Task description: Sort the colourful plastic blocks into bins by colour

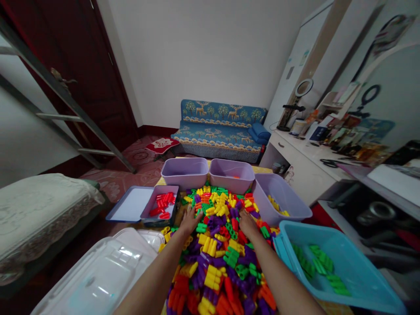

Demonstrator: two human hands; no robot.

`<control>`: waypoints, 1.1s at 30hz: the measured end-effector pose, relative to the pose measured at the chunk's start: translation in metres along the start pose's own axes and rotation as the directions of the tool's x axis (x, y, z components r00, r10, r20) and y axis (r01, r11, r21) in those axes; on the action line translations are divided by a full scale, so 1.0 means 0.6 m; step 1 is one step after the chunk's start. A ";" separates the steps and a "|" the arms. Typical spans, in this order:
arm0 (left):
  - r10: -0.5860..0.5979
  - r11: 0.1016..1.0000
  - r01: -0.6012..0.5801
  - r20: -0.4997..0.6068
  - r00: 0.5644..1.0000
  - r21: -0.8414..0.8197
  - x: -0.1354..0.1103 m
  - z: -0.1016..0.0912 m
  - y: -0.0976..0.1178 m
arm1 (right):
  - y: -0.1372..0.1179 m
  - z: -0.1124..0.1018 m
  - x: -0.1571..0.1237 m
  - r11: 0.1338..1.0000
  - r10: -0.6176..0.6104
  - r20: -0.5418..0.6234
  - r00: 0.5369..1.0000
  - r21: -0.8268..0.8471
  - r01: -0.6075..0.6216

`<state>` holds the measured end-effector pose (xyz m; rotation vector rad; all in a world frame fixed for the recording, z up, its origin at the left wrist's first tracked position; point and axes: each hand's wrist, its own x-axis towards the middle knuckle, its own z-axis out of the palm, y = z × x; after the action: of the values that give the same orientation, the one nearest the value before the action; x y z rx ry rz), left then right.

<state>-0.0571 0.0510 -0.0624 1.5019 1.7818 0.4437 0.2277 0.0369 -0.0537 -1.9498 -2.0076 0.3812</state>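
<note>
A loose heap of small plastic building blocks (212, 278) in red, orange, yellow, green and purple spreads over the middle of a table with a yellow patterned cover (264, 169), reaching its near edge. The left hand (190, 218) lies at the heap's left side, fingers parted and released; the right hand (246, 221) dips into its right side, and whether it grasps a block I cannot tell. Two lilac plastic bins (185, 180) line the far edge; an angled lilac plastic tub (264, 199) with yellow blocks fills the far right corner. Along the right edge, a turquoise plastic basin (344, 249) holds green blocks (321, 258). Toward the left edge, a dark-rimmed rectangular box (144, 214) contains red blocks (163, 205), near translucent plastic lids (98, 280).
</note>
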 end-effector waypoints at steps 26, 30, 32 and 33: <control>0.016 1.000 -0.015 -0.044 0.999 0.024 -0.001 0.001 0.004 | -0.141 -0.062 -0.169 0.911 0.225 -0.418 0.880 0.412 -0.038; 0.018 0.999 -0.017 -0.049 0.999 0.034 -0.004 0.002 0.004 | -0.131 -0.085 -0.188 0.722 0.391 -0.385 0.836 0.692 -0.019; 0.019 0.999 -0.017 -0.051 0.999 0.040 -0.007 0.001 0.005 | -0.122 -0.106 -0.198 0.530 0.511 -0.309 0.802 0.848 -0.011; 0.019 0.999 -0.017 -0.051 0.998 0.042 -0.008 0.000 0.006 | -0.117 -0.119 -0.204 0.417 0.571 -0.265 0.777 0.909 0.004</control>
<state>-0.0544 0.0474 -0.0582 1.5496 1.8290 0.4610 0.1947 -0.0896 0.0349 -1.4176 -0.7333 0.6809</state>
